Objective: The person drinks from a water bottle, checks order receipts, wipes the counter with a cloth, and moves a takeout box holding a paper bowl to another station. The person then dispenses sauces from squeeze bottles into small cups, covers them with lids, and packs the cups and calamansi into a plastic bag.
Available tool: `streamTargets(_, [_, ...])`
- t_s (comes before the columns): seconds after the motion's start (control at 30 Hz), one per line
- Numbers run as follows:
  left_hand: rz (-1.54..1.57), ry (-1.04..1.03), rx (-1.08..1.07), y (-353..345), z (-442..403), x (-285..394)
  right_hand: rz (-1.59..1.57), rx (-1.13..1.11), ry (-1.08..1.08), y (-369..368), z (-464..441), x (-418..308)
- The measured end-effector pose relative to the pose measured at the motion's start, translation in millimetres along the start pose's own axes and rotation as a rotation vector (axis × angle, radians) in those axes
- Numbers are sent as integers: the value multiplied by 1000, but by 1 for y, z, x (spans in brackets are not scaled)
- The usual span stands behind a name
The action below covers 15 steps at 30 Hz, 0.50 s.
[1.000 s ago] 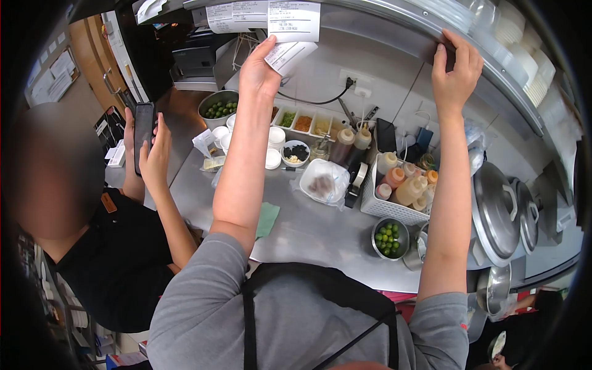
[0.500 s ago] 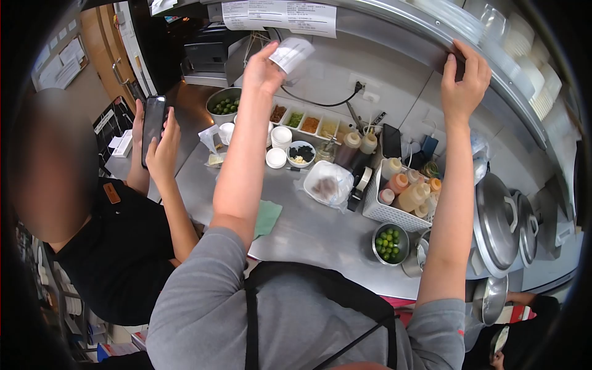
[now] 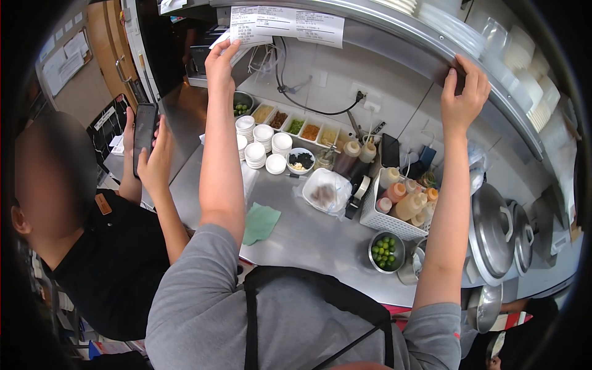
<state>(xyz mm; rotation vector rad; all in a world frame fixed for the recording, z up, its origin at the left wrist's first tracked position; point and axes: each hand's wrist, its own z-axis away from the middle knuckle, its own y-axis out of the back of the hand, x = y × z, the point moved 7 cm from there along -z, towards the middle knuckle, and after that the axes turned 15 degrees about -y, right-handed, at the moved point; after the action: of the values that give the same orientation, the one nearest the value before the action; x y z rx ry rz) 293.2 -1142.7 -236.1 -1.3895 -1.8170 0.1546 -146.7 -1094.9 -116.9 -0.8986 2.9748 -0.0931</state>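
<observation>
My left hand (image 3: 221, 66) is raised to the shelf at the upper left, its thumb and fingers pinching a white paper receipt (image 3: 254, 39). This slip lies against several printed receipts (image 3: 290, 24) hanging from the shelf's front edge and is partly behind them. Up at the right, my right hand (image 3: 464, 98) is closed on the front edge of the metal shelf (image 3: 401, 44), its fingertips at the rim. Below my arms are stacks of small white cups (image 3: 263, 133), a bowl of dark and pale bits (image 3: 301, 161) and a green cloth (image 3: 261, 223).
At the left a person in black holds a phone (image 3: 145, 139). A white basket (image 3: 385, 220) of squeeze bottles, a bowl of green citrus (image 3: 386, 251) and large lidded pots (image 3: 491, 225) stand on the right. Topping containers (image 3: 296, 126) line the wall. Another person is partly visible lower right.
My left hand has moved left and up with the receipt, bringing it from free air to the hanging receipts. My right hand stays at the shelf edge. The view has shifted slightly.
</observation>
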Motion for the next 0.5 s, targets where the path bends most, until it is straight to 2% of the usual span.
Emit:
streamTargets(0.1, [75,41,14,5,6,1,0,-1,0,0,1,-1])
streamTargets(0.33, [22,96,21,22,10,2,-4,3,19,2,0,-4])
streamTargets(0.4, [36,30,9,29,1,-6,-9,0,28,0,0,-3])
streamTargets(0.5, [38,112,16,33,2,-8,13,21,32,-6,4,11])
